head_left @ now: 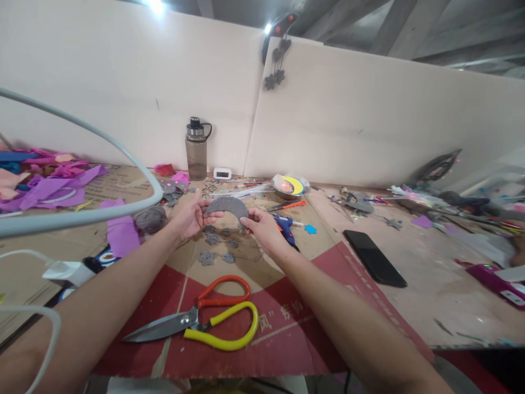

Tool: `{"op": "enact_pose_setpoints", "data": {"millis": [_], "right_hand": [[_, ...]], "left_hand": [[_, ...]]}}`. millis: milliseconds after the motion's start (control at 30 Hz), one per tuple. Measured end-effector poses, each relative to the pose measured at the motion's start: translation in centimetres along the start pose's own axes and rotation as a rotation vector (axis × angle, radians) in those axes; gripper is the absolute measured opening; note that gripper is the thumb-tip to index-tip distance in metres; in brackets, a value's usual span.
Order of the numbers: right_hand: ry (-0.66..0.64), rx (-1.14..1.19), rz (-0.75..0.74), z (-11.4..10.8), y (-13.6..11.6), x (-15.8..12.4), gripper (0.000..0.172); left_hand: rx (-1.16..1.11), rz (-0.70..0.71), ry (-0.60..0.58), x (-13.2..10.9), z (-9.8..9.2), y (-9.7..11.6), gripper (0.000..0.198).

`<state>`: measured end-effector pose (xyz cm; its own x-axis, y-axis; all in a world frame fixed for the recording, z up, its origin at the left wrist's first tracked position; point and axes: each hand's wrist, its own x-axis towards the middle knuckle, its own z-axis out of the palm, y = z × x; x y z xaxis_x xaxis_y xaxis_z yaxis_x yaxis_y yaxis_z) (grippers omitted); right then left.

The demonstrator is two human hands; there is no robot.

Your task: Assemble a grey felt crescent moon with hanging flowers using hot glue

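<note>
Scraps of purple, pink and blue fabric lie heaped at the far left of the pale brown counter, behind a curved pale tube that crosses the foreground. Next comes a round ball of grey yarn, beside the left forearm. Large metal scissors with one red and one yellow handle loop rest nearest the wearer, blades pointing left, on red-printed cardboard. The left hand supports one end of a flat grey crescent, its grip narrowed around that end with the fingers extended along it. Behind stands a translucent grey-brown bottle with a dark cap. The crescent, raised above the counter, lies between the two hands: its long axis runs roughly left to right, and its outer curve faces away from the wearer. Small grey flower-like pieces lie below it. The right hand pinches the opposite tip between thumb and fingers; neither hand is nearer, since both touch the crescent. Just beyond this wrist lies a blue glue gun, then a small bright-blue flower shape and, further right, a black rectangular phone.
</note>
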<state>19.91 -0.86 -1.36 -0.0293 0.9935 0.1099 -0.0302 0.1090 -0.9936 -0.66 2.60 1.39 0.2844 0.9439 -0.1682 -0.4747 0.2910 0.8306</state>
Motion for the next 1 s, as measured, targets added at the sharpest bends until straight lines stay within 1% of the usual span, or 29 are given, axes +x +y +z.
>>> {"op": "enact_pose_setpoints", "data": {"millis": [133, 200, 267, 367, 400, 467, 533, 600, 700, 767, 867, 1000], "right_hand": [[0.005, 0.029, -0.012, 0.0, 0.0, 0.0, 0.023], [0.006, 0.045, -0.015, 0.1, -0.1, 0.0, 0.025], [0.01, 0.06, -0.021, 0.1, -0.2, -0.1, 0.027], [0.034, 0.087, -0.048, 0.2, -0.3, -0.1, 0.028], [0.049, 0.094, -0.06, 0.2, -0.4, -0.1, 0.028], [0.082, 0.104, -0.08, 0.4, -0.5, -0.2, 0.026], [0.102, 0.123, -0.096, 0.6, -0.6, -0.4, 0.025], [0.102, 0.151, -0.115, 0.8, -0.8, -0.5, 0.024], [0.079, 0.182, -0.135, 1.1, -1.0, -0.8, 0.024], [0.066, 0.195, -0.134, 1.3, -1.1, -1.0, 0.026], [0.059, 0.198, -0.122, 1.4, -1.1, -1.1, 0.03], [0.055, 0.194, -0.109, 1.4, -1.1, -1.2, 0.034]], "left_hand": [[0.062, 0.024, -0.042, 0.1, -0.1, -0.3, 0.049], [0.12, 0.06, -0.045, 0.1, -0.2, -0.6, 0.047], [0.192, 0.176, -0.001, 0.2, -0.3, -0.8, 0.042], [0.366, 0.422, 0.086, 0.2, -0.2, -1.0, 0.037], [0.451, 0.487, 0.088, 0.1, -0.1, -1.0, 0.038], [0.636, 0.554, 0.039, -0.3, 0.2, -0.9, 0.041], [0.784, 0.577, -0.049, -0.7, 0.7, -0.8, 0.044], [0.878, 0.583, -0.125, -1.0, 1.1, -0.7, 0.043], [0.966, 0.613, -0.179, -1.3, 1.6, -0.9, 0.04], [0.993, 0.628, -0.203, -1.5, 1.9, -1.3, 0.042], [0.953, 0.596, -0.258, -1.6, 2.4, -2.2, 0.048], [0.734, 0.506, -0.283, -1.5, 3.1, -3.1, 0.036]]}}
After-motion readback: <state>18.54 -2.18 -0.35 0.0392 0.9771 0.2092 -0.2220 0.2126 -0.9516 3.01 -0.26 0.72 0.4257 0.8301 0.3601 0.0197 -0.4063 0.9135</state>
